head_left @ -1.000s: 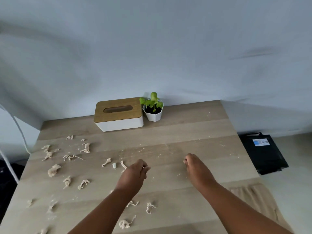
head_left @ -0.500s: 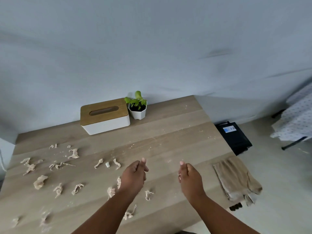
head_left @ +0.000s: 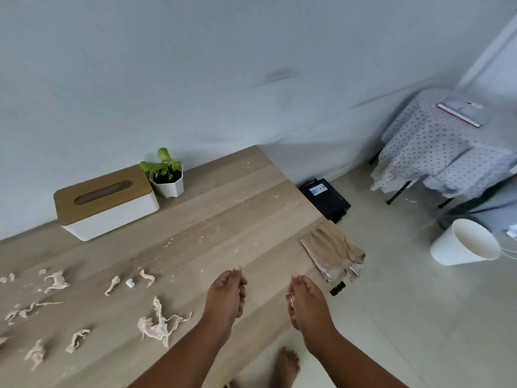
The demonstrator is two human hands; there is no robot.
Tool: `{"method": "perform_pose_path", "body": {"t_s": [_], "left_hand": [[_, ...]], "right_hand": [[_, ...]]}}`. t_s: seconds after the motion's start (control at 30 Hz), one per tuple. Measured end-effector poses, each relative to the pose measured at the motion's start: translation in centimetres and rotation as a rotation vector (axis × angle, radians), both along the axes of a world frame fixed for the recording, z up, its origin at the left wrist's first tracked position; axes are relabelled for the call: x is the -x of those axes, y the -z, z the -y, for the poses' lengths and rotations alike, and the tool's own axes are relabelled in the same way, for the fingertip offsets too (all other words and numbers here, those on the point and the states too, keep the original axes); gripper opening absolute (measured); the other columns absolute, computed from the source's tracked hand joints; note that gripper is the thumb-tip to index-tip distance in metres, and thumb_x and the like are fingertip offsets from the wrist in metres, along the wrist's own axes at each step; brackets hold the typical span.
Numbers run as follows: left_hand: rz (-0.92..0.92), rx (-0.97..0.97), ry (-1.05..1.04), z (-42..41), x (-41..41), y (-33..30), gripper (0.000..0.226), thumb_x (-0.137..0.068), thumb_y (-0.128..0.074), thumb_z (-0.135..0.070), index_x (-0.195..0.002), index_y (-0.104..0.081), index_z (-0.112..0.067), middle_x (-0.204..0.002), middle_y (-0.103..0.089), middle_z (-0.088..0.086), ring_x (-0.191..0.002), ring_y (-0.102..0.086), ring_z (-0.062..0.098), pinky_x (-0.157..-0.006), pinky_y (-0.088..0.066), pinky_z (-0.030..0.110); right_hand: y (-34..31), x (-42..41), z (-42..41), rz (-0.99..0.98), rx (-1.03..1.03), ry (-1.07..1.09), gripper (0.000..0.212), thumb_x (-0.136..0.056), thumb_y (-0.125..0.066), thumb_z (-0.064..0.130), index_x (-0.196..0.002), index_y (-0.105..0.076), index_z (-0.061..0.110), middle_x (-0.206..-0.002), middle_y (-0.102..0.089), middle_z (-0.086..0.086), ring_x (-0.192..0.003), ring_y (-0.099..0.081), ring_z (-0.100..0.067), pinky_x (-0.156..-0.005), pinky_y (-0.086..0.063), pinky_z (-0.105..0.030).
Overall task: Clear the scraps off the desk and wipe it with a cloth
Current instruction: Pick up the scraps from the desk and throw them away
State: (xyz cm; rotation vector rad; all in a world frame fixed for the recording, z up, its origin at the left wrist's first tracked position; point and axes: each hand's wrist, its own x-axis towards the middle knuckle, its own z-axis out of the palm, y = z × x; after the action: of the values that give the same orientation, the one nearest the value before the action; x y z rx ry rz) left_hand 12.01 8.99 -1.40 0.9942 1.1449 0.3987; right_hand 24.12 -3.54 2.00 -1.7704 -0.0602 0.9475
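Note:
Several beige scraps (head_left: pixel 158 326) lie scattered over the left half of the wooden desk (head_left: pixel 237 208), with fine crumbs across its middle. My left hand (head_left: pixel 226 295) is above the desk's front right part, fingers curled shut; nothing shows inside it. My right hand (head_left: pixel 305 301) is just past the desk's right front corner, over the floor, closed around a few scraps that poke out between thumb and fingers. A folded beige cloth (head_left: pixel 330 250) hangs over the desk's right edge.
A white tissue box with a wooden lid (head_left: pixel 103 200) and a small potted plant (head_left: pixel 166 175) stand at the back by the wall. On the floor to the right are a black box (head_left: pixel 326 198) and a tilted white bin (head_left: pixel 461 245). A spotted-cloth table (head_left: pixel 436 152) stands beyond.
The view has swung right, bringing the bin and the spotted table into sight. Both hands have moved right toward the desk's corner, and the right hand is now past the edge.

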Motion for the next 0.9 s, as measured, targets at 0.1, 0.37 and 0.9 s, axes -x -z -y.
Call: {"method": "perform_pose_path", "body": {"t_s": [0.1,0.37,0.9], "left_hand": [[-0.019,0.032,0.049,1.8,-0.7,0.5,0.038,-0.105,-0.055,-0.037,-0.081,-0.062,-0.009,-0.055,-0.052,0.0,-0.04,-0.041,0.012,-0.038,-0.03,0.022],[-0.063,0.058,0.228,6.0,-3.4,0.7,0.033,-0.105,-0.054,-0.032,-0.082,-0.061,-0.01,-0.056,-0.052,0.0,-0.043,-0.041,0.012,-0.04,-0.03,0.024],[-0.122,-0.009,0.398,15.7,-14.4,-0.3,0.033,-0.1,-0.055,-0.026,-0.069,-0.066,-0.022,-0.059,-0.054,0.002,-0.044,-0.043,0.015,-0.039,-0.032,0.025]], "right_hand": [[0.1,-0.5,2.1,-0.018,0.032,0.042,0.042,-0.106,-0.049,0.045,-0.073,-0.053,0.019,-0.059,-0.05,0.0,-0.046,-0.041,-0.009,-0.042,-0.028,-0.019],[0.4,-2.4,7.4,-0.076,0.007,0.17,0.043,-0.105,-0.051,0.045,-0.068,-0.053,0.022,-0.06,-0.047,-0.001,-0.046,-0.034,-0.011,-0.046,-0.024,-0.021],[1.0,-12.1,20.1,-0.123,-0.084,0.333,0.04,-0.103,-0.054,0.046,-0.073,-0.056,0.019,-0.062,-0.049,-0.002,-0.048,-0.035,-0.013,-0.048,-0.025,-0.023]]}}
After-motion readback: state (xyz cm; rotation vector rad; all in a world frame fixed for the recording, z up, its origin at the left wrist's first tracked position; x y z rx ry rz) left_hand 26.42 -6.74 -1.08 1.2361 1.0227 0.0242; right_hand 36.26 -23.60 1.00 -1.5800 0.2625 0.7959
